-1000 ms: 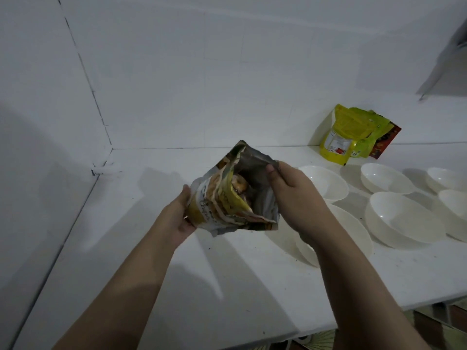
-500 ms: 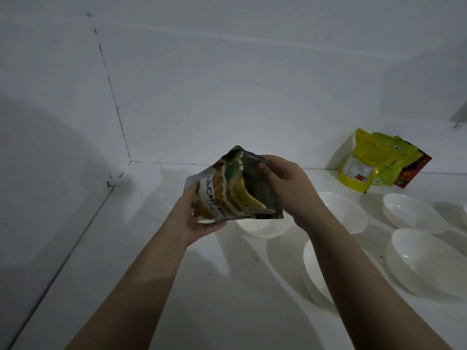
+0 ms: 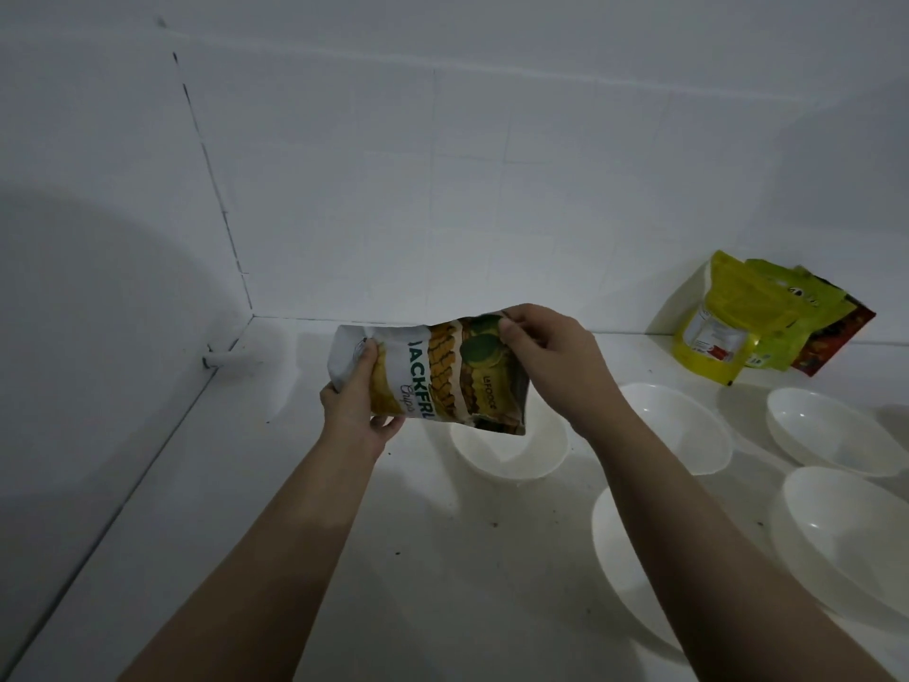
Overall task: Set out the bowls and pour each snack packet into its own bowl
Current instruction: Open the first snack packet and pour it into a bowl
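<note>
Home kitchen: tiled wall (image 3: 442, 189), counter (image 3: 418, 583) w/ bowls (image 3: 836, 435).

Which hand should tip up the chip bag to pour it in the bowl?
Probably the left hand. It grips the bottom end of the jackfruit chips packet, away from the bowl. The right hand pinches the end over the bowl and can steady it.

The snack packet (image 3: 433, 376) is showing large dark green letters reading "JACKFRU", partly cut off by the left hand (image 3: 356, 411) and the fold, with a cursive "Chips" running beside them. Nearer the packet's mouth, small letters are reading roughly "LEFOODS". Print on the yellow pouch (image 3: 718, 322), right of that packet, is staying illegible.
</note>
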Available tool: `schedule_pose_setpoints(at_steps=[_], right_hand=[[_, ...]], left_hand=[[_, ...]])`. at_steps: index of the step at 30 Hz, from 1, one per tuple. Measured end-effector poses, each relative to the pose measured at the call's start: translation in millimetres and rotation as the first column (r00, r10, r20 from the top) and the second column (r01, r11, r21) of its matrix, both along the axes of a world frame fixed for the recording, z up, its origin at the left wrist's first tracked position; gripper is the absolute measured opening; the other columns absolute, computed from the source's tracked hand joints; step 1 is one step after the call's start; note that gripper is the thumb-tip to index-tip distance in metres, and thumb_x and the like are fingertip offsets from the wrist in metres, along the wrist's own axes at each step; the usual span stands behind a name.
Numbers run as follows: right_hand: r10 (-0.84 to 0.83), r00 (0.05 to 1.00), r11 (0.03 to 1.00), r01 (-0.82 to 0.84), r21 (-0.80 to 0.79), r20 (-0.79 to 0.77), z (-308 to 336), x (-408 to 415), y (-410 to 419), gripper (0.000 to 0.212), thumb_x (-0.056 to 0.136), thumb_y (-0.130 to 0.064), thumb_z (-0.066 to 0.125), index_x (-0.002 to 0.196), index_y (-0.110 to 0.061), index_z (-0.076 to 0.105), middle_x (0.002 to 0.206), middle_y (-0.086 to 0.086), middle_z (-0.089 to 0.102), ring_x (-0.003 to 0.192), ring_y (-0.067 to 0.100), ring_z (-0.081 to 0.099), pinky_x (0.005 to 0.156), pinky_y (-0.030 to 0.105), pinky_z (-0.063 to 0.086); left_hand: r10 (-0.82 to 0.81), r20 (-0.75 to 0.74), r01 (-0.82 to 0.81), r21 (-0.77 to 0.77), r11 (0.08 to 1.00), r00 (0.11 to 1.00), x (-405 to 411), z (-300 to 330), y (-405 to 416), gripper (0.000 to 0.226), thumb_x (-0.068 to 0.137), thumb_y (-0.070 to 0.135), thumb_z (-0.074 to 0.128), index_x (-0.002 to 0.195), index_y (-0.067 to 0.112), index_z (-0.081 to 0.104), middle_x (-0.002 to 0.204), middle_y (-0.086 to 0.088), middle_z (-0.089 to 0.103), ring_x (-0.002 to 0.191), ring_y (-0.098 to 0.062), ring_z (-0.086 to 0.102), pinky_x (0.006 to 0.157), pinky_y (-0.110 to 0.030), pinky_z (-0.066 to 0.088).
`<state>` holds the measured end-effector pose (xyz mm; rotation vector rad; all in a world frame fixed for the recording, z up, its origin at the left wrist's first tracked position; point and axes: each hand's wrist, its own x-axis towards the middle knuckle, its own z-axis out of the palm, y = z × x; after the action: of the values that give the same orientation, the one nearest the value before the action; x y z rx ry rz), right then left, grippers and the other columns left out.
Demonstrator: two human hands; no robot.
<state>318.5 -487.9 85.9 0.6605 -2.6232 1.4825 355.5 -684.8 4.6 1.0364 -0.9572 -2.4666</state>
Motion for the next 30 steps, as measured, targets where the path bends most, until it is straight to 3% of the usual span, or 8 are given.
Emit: schedule_pose_setpoints(at_steps=[3, 5, 8, 12, 15, 21, 26, 30], right_hand=[[-0.046, 0.999, 0.999, 0.046, 0.014, 0.006, -5.5, -10.9, 1.5, 0.023, 0.099, -0.024, 0.052, 0.104, -0.02, 0.074, 0.096, -0.009, 0.072, 0.092, 0.009, 0.066, 0.082, 0.027, 0.054], [-0.056, 0.998, 0.998, 0.057, -0.024, 0.031, -11.5, -14.9, 2.5, 0.022, 0.098, -0.023, 0.054, 0.102, -0.021, 0.075, 0.093, -0.011, 0.072, 0.09, 0.009, 0.066, 0.082, 0.03, 0.055], [-0.08, 0.996, 0.995, 0.082, -0.053, 0.031, -19.7, -19.6, 3.9, 0.022, 0.098, -0.021, 0.054, 0.103, -0.02, 0.075, 0.092, -0.011, 0.072, 0.091, 0.01, 0.066, 0.086, 0.036, 0.056], [-0.097, 0.994, 0.992, 0.101, -0.071, 0.053, -24.3, -28.1, 9.0, 0.021, 0.097, -0.02, 0.055, 0.102, -0.02, 0.076, 0.093, -0.012, 0.072, 0.091, 0.01, 0.066, 0.089, 0.037, 0.056], [-0.107, 0.994, 0.992, 0.108, -0.064, 0.028, -28.1, -33.6, 11.8, 0.019, 0.096, -0.017, 0.056, 0.099, -0.021, 0.075, 0.089, -0.014, 0.07, 0.085, 0.005, 0.063, 0.08, 0.028, 0.054], [-0.182, 0.982, 0.982, 0.184, 0.043, -0.051, -44.2, -37.7, 18.7, 0.016, 0.095, -0.019, 0.057, 0.095, -0.022, 0.074, 0.088, -0.013, 0.07, 0.08, 0.001, 0.061, 0.066, 0.006, 0.038], [-0.212, 0.976, 0.972, 0.216, 0.09, -0.059, -48.7, -37.5, 20.7, 0.019, 0.096, -0.023, 0.056, 0.099, -0.022, 0.075, 0.09, -0.012, 0.07, 0.084, 0.004, 0.061, 0.067, 0.009, 0.038], [-0.209, 0.976, 0.969, 0.214, 0.121, -0.054, -48.9, -37.8, 20.8, 0.019, 0.096, -0.023, 0.056, 0.101, -0.021, 0.075, 0.094, -0.008, 0.072, 0.085, 0.007, 0.061, 0.07, 0.019, 0.042]], left_hand=[[0.104, -0.039, -0.103, 0.032, 0.994, 0.994, -6.8, -4.5, 1.1, 0.081, 0.073, 0.027, 0.085, 0.135, 0.019, 0.033, 0.106, -0.007, 0.051, 0.094, -0.027, 0.059, 0.079, -0.052, 0.058], [0.144, -0.121, -0.127, 0.137, 0.982, 0.982, -9.7, -8.7, 0.0, 0.091, 0.065, 0.026, 0.091, 0.136, 0.017, 0.035, 0.116, -0.013, 0.058, 0.099, -0.029, 0.066, 0.078, -0.054, 0.059], [0.036, -0.253, 0.021, 0.219, 0.975, 0.967, -10.3, -14.7, 2.1, 0.077, 0.072, 0.03, 0.086, 0.137, 0.013, 0.048, 0.126, -0.017, 0.064, 0.109, -0.034, 0.066, 0.079, -0.05, 0.058], [-0.064, -0.188, 0.11, 0.246, 0.963, 0.98, -10.7, -19.9, 4.7, 0.065, 0.075, 0.041, 0.08, 0.13, 0.015, 0.056, 0.124, -0.015, 0.063, 0.112, -0.035, 0.061, 0.085, -0.054, 0.054], [-0.097, -0.207, 0.135, 0.182, 0.974, 0.974, -14.9, -16.7, 3.7, 0.064, 0.078, 0.044, 0.077, 0.131, 0.017, 0.055, 0.126, -0.016, 0.062, 0.113, -0.037, 0.06, 0.087, -0.061, 0.052], [-0.051, -0.179, 0.066, 0.079, 0.995, 0.982, -19.3, -5.4, 3.6, 0.118, 0.036, 0.042, 0.098, 0.139, 0.022, 0.044, 0.128, -0.016, 0.062, 0.11, -0.042, 0.062, 0.074, -0.061, 0.054], [-0.004, -0.114, 0.008, 0.028, 1.0, 0.993, -20.9, 2.5, 5.5, 0.085, 0.067, 0.035, 0.088, 0.136, 0.02, 0.039, 0.123, -0.015, 0.061, 0.105, -0.038, 0.064, 0.074, -0.066, 0.053], [-0.006, -0.072, 0.005, -0.023, 1.0, 0.997, -24.7, 6.2, 4.8, 0.071, 0.077, 0.031, 0.081, 0.126, 0.022, 0.031, 0.114, -0.011, 0.058, 0.101, -0.034, 0.062, 0.077, -0.06, 0.054]])
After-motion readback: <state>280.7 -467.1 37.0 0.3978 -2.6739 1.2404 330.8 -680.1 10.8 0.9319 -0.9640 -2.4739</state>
